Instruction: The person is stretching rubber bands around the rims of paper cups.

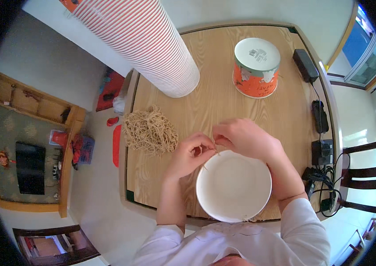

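Note:
A white paper bowl point(234, 188) sits upside down near the table's front edge, between my forearms. My left hand point(190, 155) and my right hand point(243, 137) meet at its far rim, fingers pinched on a thin tan rubber band point(214, 153) stretched between them over the bowl's edge. To the left of my left hand lies a heap of tan rubber bands point(150, 131) on the wooden table point(223, 97).
A tall stack of red-and-white striped paper cups point(145, 42) leans across the table's far left. An upturned orange paper bucket point(256, 68) stands at the far right. Black adapters and cables point(321, 153) lie along the right edge. Dark chairs point(365, 177) stand to the right.

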`<state>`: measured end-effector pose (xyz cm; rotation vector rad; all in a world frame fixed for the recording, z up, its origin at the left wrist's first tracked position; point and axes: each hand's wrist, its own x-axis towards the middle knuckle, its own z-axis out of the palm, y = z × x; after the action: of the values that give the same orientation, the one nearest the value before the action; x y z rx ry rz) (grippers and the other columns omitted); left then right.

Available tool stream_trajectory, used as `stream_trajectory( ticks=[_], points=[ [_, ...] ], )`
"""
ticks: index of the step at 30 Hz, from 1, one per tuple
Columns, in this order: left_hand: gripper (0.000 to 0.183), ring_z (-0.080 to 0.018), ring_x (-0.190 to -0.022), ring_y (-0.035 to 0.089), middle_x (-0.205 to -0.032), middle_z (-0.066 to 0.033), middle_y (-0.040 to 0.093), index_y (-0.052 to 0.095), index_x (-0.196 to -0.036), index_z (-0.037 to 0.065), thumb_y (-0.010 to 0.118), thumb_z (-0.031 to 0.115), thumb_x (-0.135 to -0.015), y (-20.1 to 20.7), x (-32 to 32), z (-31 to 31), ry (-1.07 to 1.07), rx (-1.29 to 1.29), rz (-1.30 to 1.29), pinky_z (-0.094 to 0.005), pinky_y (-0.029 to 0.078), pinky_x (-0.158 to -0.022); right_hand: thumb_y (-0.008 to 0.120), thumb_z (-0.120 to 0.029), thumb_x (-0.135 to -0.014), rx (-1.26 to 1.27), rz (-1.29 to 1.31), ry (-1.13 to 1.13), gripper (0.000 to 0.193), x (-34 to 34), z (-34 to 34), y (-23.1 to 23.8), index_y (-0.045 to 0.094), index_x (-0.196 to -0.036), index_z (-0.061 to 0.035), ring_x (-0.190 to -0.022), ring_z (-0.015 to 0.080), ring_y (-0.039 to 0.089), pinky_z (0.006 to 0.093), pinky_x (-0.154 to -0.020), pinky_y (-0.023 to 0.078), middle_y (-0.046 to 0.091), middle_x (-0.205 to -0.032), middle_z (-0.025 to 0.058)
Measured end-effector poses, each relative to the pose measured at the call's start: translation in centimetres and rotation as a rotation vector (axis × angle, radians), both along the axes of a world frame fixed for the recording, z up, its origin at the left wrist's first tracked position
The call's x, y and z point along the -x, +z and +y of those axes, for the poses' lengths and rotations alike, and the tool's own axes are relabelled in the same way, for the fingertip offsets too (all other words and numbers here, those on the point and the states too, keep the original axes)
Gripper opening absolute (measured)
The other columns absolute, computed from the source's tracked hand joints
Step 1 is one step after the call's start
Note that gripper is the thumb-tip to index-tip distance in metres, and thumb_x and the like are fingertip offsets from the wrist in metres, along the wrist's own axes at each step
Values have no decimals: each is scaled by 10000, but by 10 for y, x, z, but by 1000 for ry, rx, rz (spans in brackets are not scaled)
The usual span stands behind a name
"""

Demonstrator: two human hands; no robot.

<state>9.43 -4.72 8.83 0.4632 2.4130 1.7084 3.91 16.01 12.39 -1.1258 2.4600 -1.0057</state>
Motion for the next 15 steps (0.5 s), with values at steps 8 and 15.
stream_trajectory(
  ticks=[8,15],
  points=[
    [164,-99,-782,568,-896,-40,599,598,-815,32,595,175,-895,-22,-3,27,230,-822,-587,-245,460,-686,562,-138,-828,144,19,20,103,2,13,-1,610,-857,-52,-813,363,624,464,-693,488,649,-839,145],
    [250,-164,-822,591,-903,-66,603,622,-843,29,630,275,-885,-70,-16,33,291,-1169,-629,-308,485,-738,607,-176,-843,59,-2,19,129,-1,15,4,624,-922,-75,-830,319,617,421,-714,488,629,-850,110]
  ],
)
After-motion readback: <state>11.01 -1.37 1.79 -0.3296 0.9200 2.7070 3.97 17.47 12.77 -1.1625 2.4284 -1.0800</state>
